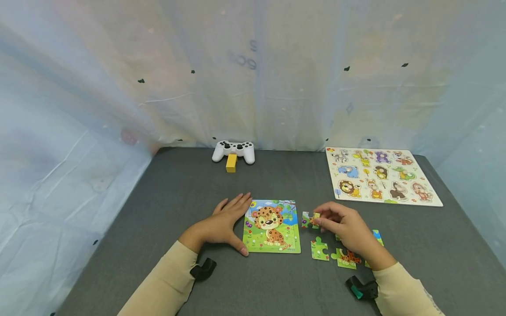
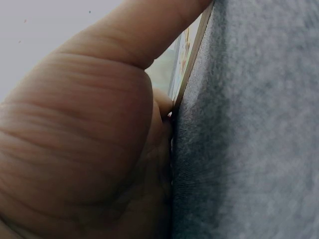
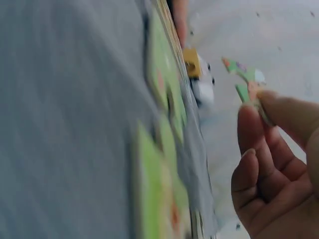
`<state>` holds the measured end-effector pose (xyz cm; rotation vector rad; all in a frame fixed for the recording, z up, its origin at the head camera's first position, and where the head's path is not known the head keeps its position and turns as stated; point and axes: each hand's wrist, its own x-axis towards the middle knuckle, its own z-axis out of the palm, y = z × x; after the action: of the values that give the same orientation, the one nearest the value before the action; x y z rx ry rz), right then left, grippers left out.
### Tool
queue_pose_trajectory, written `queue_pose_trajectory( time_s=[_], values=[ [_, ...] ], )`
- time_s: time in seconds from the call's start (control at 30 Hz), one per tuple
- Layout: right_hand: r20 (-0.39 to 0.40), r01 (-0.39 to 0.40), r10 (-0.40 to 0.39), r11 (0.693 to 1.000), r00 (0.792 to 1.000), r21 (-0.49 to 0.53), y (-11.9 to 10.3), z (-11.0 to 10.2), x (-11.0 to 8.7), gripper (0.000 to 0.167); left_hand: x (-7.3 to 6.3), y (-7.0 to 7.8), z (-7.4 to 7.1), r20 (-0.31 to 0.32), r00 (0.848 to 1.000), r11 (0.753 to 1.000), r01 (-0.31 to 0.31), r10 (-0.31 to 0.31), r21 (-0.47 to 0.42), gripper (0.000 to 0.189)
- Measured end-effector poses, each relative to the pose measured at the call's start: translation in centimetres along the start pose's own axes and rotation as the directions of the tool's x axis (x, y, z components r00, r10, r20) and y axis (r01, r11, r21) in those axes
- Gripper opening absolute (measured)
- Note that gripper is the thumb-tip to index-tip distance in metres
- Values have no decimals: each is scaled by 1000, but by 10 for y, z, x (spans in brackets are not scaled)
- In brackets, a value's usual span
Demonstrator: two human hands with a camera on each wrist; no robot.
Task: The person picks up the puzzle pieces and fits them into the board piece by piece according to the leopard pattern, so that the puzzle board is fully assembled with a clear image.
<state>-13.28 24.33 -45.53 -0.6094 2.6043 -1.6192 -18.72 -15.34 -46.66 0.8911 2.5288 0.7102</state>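
A square leopard picture board lies flat on the dark grey table. My left hand rests with fingers spread along its left side, the thumb by the lower left corner. To the right of the board, my right hand pinches a jigsaw piece between thumb and fingertips. The right wrist view shows this green jigsaw piece lifted off the table. Below that hand lie a green corner piece and a piece with spotted legs. More pieces are partly hidden under the right hand and wrist.
At the back right lies a white animal puzzle board. A white game controller sits at the back, with a yellow block against its front. Pale sheeting hangs behind the table.
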Motion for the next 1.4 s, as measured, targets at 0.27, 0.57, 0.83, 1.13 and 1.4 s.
queue_pose_trajectory(
  time_s=[0.27, 0.57, 0.83, 1.13, 1.4],
  values=[
    [107, -21, 10, 994, 994, 103, -12, 32, 4, 26, 0, 0, 0, -1, 1000, 1000, -2, 2, 18, 153],
    [72, -49, 38, 985, 997, 168, -26, 70, 14, 19, 0, 1, -2, 2, 1000, 1000, -3, 3, 15, 152],
    [100, -150, 128, 954, 987, 258, -33, 102, 33, 26, 0, -1, -2, 1, 1000, 1000, -5, 5, 14, 152],
    [67, -242, 234, 901, 970, 361, -36, 123, 51, 22, -1, 0, 0, -4, 1000, 1000, -22, 22, 8, 149],
    [21, -79, 80, 997, 997, -21, -45, 120, 45, 21, -2, 3, -1, -15, 999, 999, -33, 33, -10, 148]
  ],
)
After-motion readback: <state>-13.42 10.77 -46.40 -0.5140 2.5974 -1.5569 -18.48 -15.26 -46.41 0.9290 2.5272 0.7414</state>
